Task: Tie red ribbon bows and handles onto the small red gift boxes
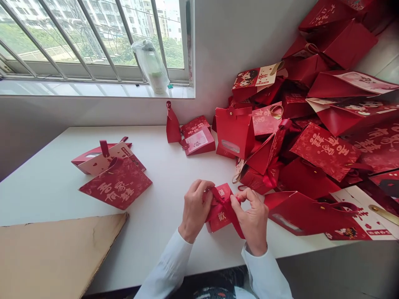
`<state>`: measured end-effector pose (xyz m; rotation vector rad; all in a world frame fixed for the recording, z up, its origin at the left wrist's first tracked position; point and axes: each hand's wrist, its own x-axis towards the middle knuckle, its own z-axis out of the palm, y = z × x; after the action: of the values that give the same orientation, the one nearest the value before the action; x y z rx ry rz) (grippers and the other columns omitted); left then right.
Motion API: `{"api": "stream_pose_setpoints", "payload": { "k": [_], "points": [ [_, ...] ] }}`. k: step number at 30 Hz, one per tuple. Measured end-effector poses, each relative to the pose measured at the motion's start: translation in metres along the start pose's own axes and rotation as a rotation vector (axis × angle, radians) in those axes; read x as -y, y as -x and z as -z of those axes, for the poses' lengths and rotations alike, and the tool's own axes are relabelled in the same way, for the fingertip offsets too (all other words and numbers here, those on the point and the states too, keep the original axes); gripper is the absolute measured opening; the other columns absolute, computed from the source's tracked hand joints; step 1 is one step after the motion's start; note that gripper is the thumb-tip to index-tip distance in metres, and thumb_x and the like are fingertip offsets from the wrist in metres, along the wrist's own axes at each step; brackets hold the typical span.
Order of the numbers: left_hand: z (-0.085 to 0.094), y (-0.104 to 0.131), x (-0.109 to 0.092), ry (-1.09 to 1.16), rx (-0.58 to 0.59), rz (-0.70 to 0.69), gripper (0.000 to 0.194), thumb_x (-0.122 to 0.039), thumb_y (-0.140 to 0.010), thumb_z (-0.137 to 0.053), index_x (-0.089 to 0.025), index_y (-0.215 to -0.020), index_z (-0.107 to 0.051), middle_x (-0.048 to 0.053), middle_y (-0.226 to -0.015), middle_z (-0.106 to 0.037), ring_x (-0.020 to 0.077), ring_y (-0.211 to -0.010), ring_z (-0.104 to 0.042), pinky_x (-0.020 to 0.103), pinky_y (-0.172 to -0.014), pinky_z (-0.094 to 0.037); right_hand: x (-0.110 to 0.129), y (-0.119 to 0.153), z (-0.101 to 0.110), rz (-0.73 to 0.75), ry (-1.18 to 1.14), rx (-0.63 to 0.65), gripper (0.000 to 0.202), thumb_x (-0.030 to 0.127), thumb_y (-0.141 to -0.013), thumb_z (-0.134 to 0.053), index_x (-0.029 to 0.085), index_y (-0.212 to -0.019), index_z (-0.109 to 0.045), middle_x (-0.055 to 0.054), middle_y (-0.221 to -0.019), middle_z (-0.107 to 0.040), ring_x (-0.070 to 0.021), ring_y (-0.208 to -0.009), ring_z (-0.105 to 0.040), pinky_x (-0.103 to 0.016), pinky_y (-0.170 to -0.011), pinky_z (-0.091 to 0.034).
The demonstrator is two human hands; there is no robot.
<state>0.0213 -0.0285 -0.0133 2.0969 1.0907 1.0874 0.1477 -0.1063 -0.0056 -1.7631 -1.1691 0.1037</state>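
A small red box point(218, 224) with gold characters rests on the white table, close to the front edge. Dark red ribbon point(220, 202) crosses its top in a bow. On the left side of the bow, my left hand point(197, 207) is closed, pinching the ribbon between thumb and fingers. My right hand point(252, 218) pinches the ribbon on the right side, fingertips close together. A ribbon tail hangs down over the box's right side. My hands cover parts of the box's sides.
Red gift boxes point(326, 151) are heaped on the right. Several red bags point(120, 182) stand at the left on the table point(168, 174). Cardboard point(59, 249) covers the front left. Two small red packages point(199, 141) lie by the wall; a wrapped cup point(152, 68) is on the sill.
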Motion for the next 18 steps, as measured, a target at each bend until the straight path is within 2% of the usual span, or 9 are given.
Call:
{"api": "stream_pose_setpoints", "payload": {
  "k": [2,5,13,16,18],
  "points": [
    [-0.002,0.001,0.001,-0.006,-0.010,-0.005,0.023,-0.003,-0.082,-0.045,-0.020,-0.089,-0.059,0.000,-0.086,-0.061,0.0118,-0.075,-0.060,0.023,-0.069,-0.048,0.002,0.001,-0.001,0.093,0.097,-0.042,0.020,0.021,-0.084,-0.052,0.022,-0.065,-0.046,0.004,-0.061,-0.050,-0.0144,-0.065,-0.050,-0.026,-0.068,-0.041],
    [-0.003,0.002,0.001,-0.007,-0.038,-0.011,0.022,-0.005,-0.084,-0.044,-0.021,-0.088,-0.058,0.000,-0.085,-0.060,0.0115,-0.073,-0.059,0.023,-0.067,-0.048,0.003,0.002,-0.002,0.150,0.175,-0.029,0.021,0.018,-0.085,-0.049,0.022,-0.065,-0.043,0.003,-0.060,-0.047,-0.0145,-0.063,-0.045,-0.026,-0.067,-0.040],
    [-0.001,0.004,0.000,0.036,-0.065,0.006,0.024,-0.003,-0.082,-0.044,-0.021,-0.088,-0.058,0.000,-0.085,-0.060,0.0110,-0.072,-0.059,0.023,-0.065,-0.048,0.001,0.007,0.000,-0.039,0.067,0.046,0.020,0.028,-0.085,-0.053,0.022,-0.068,-0.046,0.004,-0.061,-0.051,-0.0130,-0.059,-0.048,-0.025,-0.061,-0.041],
    [0.001,0.003,-0.003,0.075,-0.052,0.043,0.024,-0.002,-0.081,-0.045,-0.021,-0.088,-0.058,0.000,-0.085,-0.061,0.0115,-0.074,-0.059,0.023,-0.064,-0.049,0.003,0.005,0.005,-0.111,-0.036,0.066,0.015,0.035,-0.086,-0.056,0.021,-0.082,-0.054,0.002,-0.074,-0.060,-0.0141,-0.067,-0.055,-0.025,-0.064,-0.044],
    [0.001,0.004,-0.005,0.085,-0.042,0.053,0.023,-0.002,-0.080,-0.046,-0.021,-0.086,-0.058,0.000,-0.085,-0.062,0.0124,-0.077,-0.060,0.024,-0.066,-0.049,0.005,0.004,0.007,-0.080,-0.083,0.038,0.018,0.037,-0.087,-0.056,0.021,-0.096,-0.057,-0.002,-0.089,-0.063,-0.0162,-0.079,-0.059,-0.027,-0.072,-0.046]
  ]
}}
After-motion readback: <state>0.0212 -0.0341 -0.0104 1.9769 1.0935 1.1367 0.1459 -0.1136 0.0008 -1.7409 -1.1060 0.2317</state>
